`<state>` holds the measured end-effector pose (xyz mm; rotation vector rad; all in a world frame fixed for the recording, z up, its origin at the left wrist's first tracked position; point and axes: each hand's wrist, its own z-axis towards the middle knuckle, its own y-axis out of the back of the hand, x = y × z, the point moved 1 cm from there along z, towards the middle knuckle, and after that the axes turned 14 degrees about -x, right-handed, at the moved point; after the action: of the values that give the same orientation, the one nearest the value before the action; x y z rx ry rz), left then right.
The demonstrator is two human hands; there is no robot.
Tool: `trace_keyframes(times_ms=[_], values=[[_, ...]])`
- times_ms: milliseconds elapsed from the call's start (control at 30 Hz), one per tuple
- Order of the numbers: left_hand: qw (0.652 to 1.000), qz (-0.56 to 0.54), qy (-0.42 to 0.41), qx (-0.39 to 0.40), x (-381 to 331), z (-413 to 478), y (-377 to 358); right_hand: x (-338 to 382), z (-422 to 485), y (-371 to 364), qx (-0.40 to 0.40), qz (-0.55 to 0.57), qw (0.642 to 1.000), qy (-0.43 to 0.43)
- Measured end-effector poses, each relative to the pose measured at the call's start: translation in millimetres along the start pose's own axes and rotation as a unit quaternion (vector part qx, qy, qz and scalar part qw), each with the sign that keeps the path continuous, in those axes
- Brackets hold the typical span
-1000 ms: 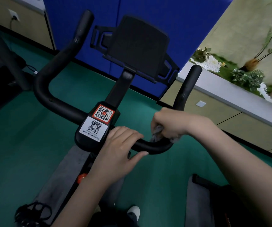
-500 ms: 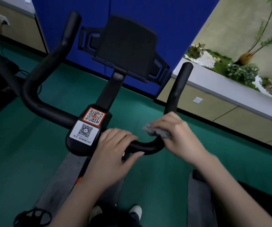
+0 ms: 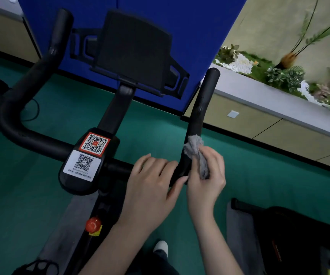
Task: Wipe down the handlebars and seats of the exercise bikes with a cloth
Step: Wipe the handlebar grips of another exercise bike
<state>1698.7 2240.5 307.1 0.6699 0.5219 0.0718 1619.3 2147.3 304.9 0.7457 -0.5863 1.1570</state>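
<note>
Red knob (image 3: 93,224): low on the frame, nearest the wearer; plays no part in this step
Left hand (image 3: 152,181): laid over the crossbar just right of the stem, fingers fairly flat and thumb out to the side, steadying rather than clenching; best kept there so the bar does not swing under the rubbing
Right hand (image 3: 205,181): fingers curled round the cloth, pressing it to the bend where the right horn rises
Cloth (image 3: 197,153): grey and bunched, touching the inner side of the horn; probably better spread wider, wrapped round the tube and drawn up to the tip, so the far side is not missed
Handlebars (image 3: 205,100): black; by my judgement the horn above the cloth and the whole left side are yet to wipe; no seat in view
White label (image 3: 81,165): QR code, print beneath too fine to read
Orange label (image 3: 94,143): QR code, no legible words
Tablet holder (image 3: 132,52): black, no brand visible
</note>
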Motion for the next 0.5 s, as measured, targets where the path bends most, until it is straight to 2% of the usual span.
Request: trace_keyframes(times_ms=[233, 433, 500], values=[[0.999, 0.026, 0.020, -0.006, -8, -1, -9, -3, -17, 10, -0.015, 0.065, 0.993, -0.097], [0.999, 0.015, 0.039, -0.025, -9, -2, -11, -7, 3, -2, -0.047, 0.099, 0.958, -0.266], [0.999, 0.016, 0.040, -0.031, -9, -3, -12, -5, -2, 0, -0.046, 0.104, 0.957, -0.267]])
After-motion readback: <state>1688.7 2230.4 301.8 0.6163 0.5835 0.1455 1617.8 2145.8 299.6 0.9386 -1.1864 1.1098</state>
